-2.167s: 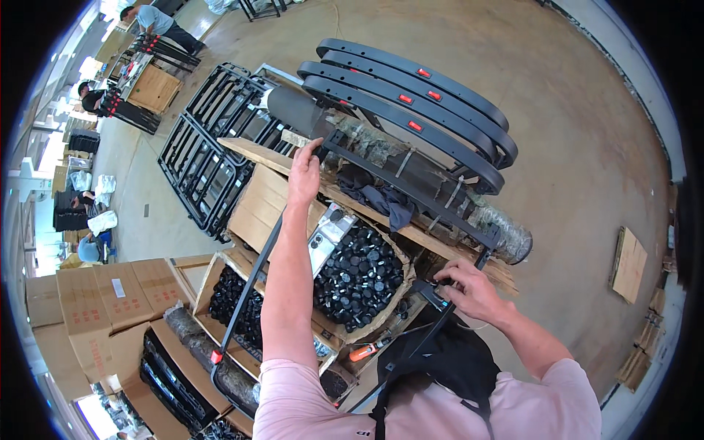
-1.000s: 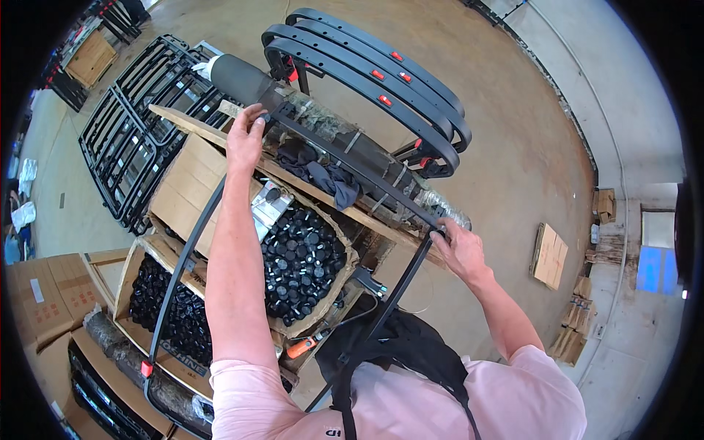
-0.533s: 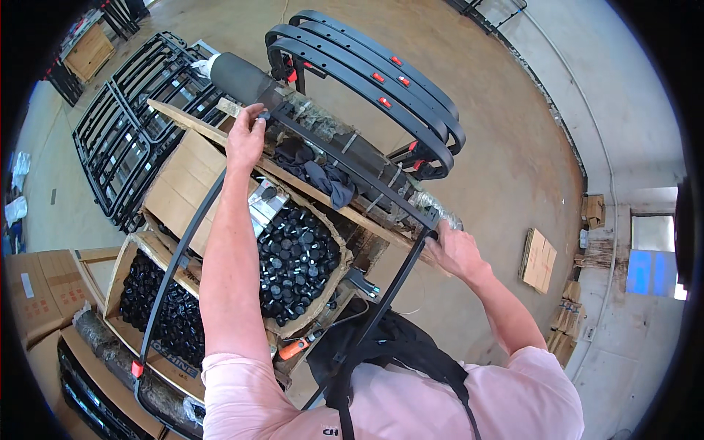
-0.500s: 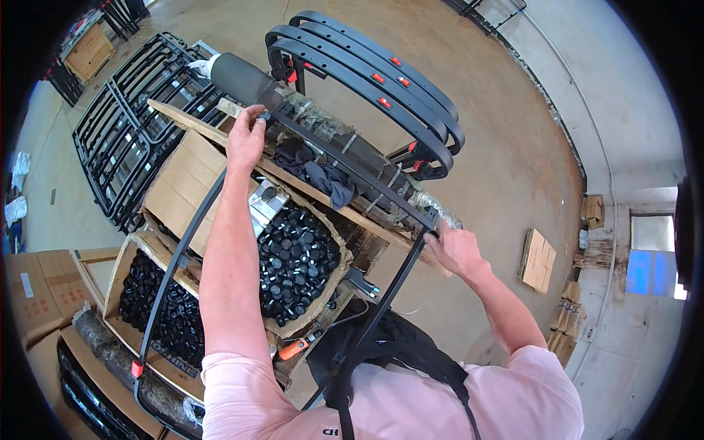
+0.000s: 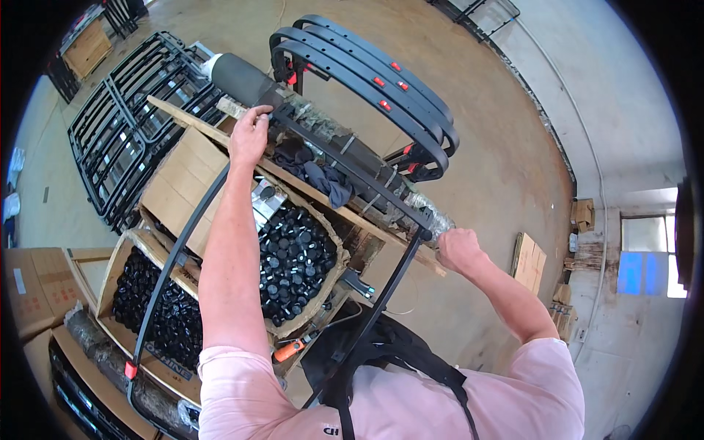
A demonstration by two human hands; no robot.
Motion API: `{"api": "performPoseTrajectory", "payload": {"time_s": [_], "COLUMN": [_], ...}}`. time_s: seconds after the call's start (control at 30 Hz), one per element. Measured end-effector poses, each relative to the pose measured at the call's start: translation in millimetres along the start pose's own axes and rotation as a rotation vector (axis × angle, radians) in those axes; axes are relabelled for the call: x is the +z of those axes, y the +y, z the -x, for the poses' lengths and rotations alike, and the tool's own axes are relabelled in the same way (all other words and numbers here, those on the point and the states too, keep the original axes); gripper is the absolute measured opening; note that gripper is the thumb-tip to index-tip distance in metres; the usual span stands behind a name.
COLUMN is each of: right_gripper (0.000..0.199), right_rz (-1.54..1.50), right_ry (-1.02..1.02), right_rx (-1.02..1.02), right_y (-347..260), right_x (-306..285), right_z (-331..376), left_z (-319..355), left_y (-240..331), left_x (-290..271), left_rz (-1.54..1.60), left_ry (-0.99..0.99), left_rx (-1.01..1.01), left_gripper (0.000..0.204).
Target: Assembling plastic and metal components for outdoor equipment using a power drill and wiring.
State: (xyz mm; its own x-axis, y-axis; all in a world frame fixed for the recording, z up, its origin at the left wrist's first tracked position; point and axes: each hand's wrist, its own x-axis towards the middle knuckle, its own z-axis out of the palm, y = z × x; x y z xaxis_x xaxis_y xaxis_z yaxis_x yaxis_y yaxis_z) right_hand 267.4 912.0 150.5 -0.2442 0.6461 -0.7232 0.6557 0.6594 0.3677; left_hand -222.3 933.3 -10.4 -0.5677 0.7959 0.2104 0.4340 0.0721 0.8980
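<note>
A black metal tube frame (image 5: pixel 345 163) lies in front of me, its crossbar running from upper left to lower right and its legs coming back toward me. My left hand (image 5: pixel 249 137) is at the crossbar's far left end, thumb and fingers pinched there; what lies between them is hidden. Just right of the frame's right corner, my right hand (image 5: pixel 460 251) is curled into a fist, and its contents do not show. Below the crossbar, a cardboard box (image 5: pixel 339 253) holds many black round knobs (image 5: pixel 297 257), some with metal studs. Dark cloth (image 5: pixel 326 180) lies beneath the bar.
Curved black tubes with red clips (image 5: pixel 367 66) stand beyond the crossbar. A wrapped roll (image 5: pixel 246 79) lies under it. To the left are a second box of black parts (image 5: pixel 161 304) and stacked black racks (image 5: pixel 139 121). An orange-handled tool (image 5: pixel 290 350) lies near my body.
My right hand has moved off the frame's right corner, slightly right and toward me, and its fingers have curled in. My left hand stays at the crossbar's left end.
</note>
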Motion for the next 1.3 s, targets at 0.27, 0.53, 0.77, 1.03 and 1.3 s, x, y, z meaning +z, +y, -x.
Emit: {"api": "performPoseTrajectory", "payload": {"time_s": [0.27, 0.53, 0.77, 1.03, 1.3], "right_gripper": [0.022, 0.021, 0.029, 0.055, 0.054], "right_rz": [-0.058, -0.160, -0.151, -0.308, -0.334], "right_ry": [0.288, 0.548, 0.505, 0.500, 0.536], "right_rx": [-0.092, -0.129, -0.155, 0.034, 0.004], "right_y": [-2.4, 3.7, -3.6, -17.1, -16.4], "right_x": [6.9, 18.7, 18.3, 30.4, 31.3], "right_z": [5.0, 1.7, -11.5, -23.9, -22.7], "left_z": [7.7, 10.7, 6.6, -0.2, -6.9], "left_y": [8.2, 33.1, 17.3, 45.7, 7.4], "left_x": [-3.9, 4.4, -0.6, 3.4, -106.4], "left_rz": [-0.088, -0.092, -0.086, -0.244, -0.549], "left_ry": [-0.006, -0.017, 0.011, -0.090, 0.355], "left_rx": [-0.028, -0.120, 0.040, -0.175, -0.230], "left_gripper": [0.027, 0.029, 0.040, 0.095, 0.077]}}
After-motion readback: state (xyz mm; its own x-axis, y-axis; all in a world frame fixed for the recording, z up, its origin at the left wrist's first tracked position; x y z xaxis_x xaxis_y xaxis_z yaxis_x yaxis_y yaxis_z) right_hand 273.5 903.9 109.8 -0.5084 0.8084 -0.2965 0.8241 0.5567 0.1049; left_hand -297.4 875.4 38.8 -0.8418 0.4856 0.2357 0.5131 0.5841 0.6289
